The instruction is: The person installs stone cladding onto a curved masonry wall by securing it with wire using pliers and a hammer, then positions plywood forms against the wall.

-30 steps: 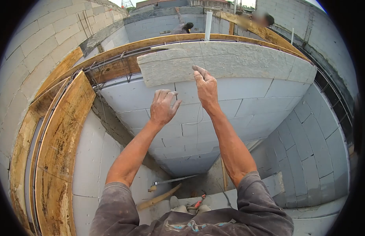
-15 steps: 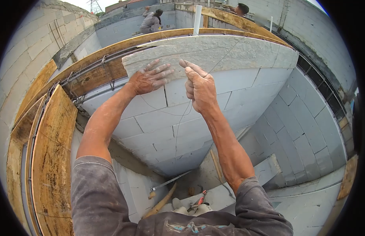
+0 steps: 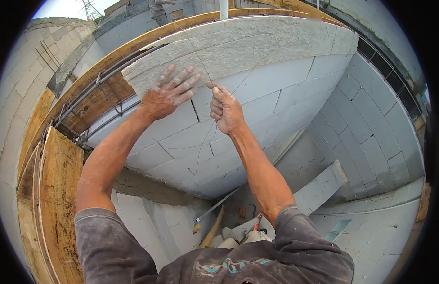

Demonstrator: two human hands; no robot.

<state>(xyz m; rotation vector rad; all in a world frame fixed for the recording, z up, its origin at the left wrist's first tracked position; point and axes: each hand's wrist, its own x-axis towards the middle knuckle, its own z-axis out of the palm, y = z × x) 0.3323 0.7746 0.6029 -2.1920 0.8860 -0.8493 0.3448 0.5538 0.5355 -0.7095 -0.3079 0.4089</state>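
A long grey, rough-faced board (image 3: 257, 42) lies against the top of the block wall. My left hand (image 3: 170, 92) rests flat on the board's left part, fingers spread. Just to the right, my right hand (image 3: 225, 109) is closed in a pinch on a thin wire (image 3: 194, 46). One strand runs from the board's upper edge down to these fingers. Another strand crosses the board towards the upper right. The wire's loose tail hangs in a loop below my right hand, in front of the pale blocks (image 3: 257, 102).
Steel rebar (image 3: 98, 87) and a formwork plank (image 3: 89, 113) run along the wall top at left. A white pipe (image 3: 223, 9) stands behind the board. Far below are a block slab (image 3: 321, 187) and a red-handled tool (image 3: 258, 222). A co-worker (image 3: 159, 10) is beyond.
My view has tilted and shifted. My right hand has come down slightly towards the board's lower edge, and a wire strand now shows between it and the board's top. My left hand stays on the board.
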